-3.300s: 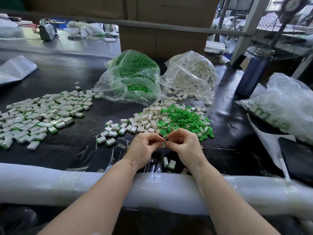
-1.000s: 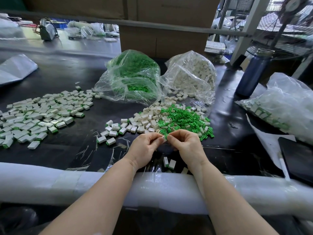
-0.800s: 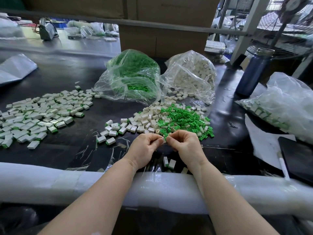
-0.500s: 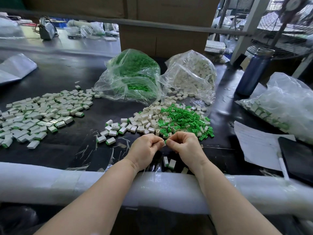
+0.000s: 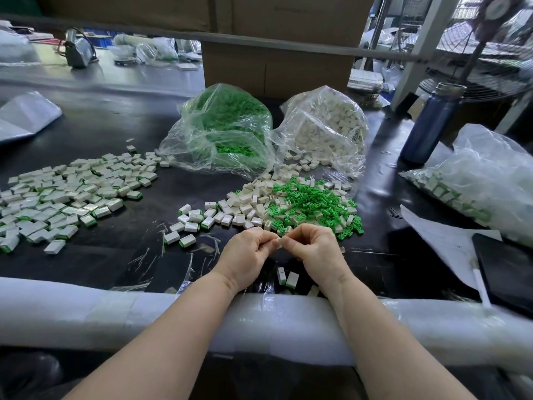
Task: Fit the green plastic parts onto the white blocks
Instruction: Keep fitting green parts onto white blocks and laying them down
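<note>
White block (image 5: 278, 243) pinched between both hands, above bare tabletop (image 5: 115, 255)

blue bottle (image 5: 431, 127) upright, far right on black table (image 5: 101, 134) | paper sheet (image 5: 444, 241) near right, pen (image 5: 480, 287) on it | dark tablet (image 5: 507, 269) beside it | cardboard box (image 5: 277, 67) far centre | fan (image 5: 487, 44) far right | white foam padding (image 5: 86, 310) along near edge

You have two hands: a left hand (image 5: 245, 251) and a right hand (image 5: 315, 249). You have two clear bags in the middle, one green bag (image 5: 222, 125) and one white bag (image 5: 326, 125). One blue bottle (image 5: 429, 125) stands alone. The loose blocks (image 5: 72, 192) are too many to count
</note>
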Tool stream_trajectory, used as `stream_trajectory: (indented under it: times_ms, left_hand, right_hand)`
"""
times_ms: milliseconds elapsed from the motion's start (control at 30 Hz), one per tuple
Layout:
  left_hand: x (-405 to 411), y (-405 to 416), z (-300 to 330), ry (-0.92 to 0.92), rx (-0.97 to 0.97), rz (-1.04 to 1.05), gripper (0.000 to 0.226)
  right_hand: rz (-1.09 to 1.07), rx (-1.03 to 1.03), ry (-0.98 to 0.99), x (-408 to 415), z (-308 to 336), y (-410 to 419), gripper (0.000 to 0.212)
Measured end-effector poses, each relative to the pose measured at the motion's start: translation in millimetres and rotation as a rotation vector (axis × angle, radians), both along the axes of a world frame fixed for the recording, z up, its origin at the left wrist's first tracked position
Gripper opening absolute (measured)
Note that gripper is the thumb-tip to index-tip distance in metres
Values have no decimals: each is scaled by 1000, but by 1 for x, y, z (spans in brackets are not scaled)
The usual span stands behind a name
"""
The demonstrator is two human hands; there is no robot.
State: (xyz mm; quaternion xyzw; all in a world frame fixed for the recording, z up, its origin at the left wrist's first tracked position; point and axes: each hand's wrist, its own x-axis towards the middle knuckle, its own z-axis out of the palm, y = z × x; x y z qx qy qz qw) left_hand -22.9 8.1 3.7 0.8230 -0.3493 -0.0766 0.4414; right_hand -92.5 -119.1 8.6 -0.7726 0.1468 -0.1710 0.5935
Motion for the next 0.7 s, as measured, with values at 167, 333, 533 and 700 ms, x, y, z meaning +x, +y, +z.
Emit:
stream_trajectory:
  times_ms: [167,333,533,700]
  left_hand:
    - [-2,-1,1,121,-126,31,18]
    - [-2,0,3,188,-182,61,11]
    - [-2,1,5,202,-193,75,17]
    - [-2,1,7,180,-188,69,16]
  right_hand:
    - [-33,130,-68,0,1,0,16]
    - [-21,155,-89,-1,1,0,22]
    - [28,115,-89,-2,3,2,19]
    - [35,84,-96,-1,2,2,18]
